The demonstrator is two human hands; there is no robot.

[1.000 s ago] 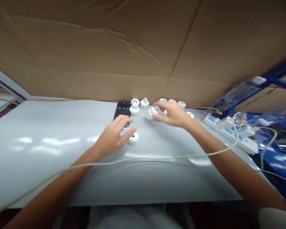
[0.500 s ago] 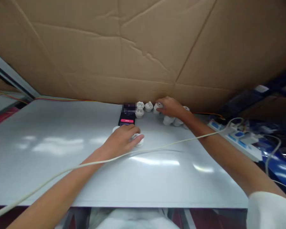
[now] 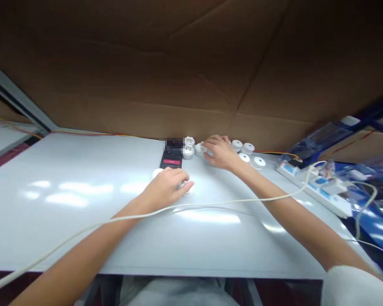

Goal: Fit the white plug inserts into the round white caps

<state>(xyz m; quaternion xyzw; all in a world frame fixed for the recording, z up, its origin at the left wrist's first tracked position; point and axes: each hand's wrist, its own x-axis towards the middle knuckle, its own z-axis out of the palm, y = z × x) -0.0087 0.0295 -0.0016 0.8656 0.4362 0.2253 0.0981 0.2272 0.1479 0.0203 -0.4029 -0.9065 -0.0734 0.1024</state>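
Observation:
My left hand lies on the white table, fingers curled over a small round white plastic part, gripping it from above. Another white part peeks out just behind this hand. My right hand reaches to the back of the table, fingers closed on a white part among a row of similar white round parts. More of these parts lie to the right of that hand. A black phone with a red button on its screen lies between the hands.
A cardboard wall stands along the table's back edge. A white cable crosses over both forearms. A white power strip and blue items sit at the right. Red and yellow wires run along the back.
My right hand carried a white part to the back row, then drew slightly back toward the left end of the row. My left hand slid forward over the white part near the phone.

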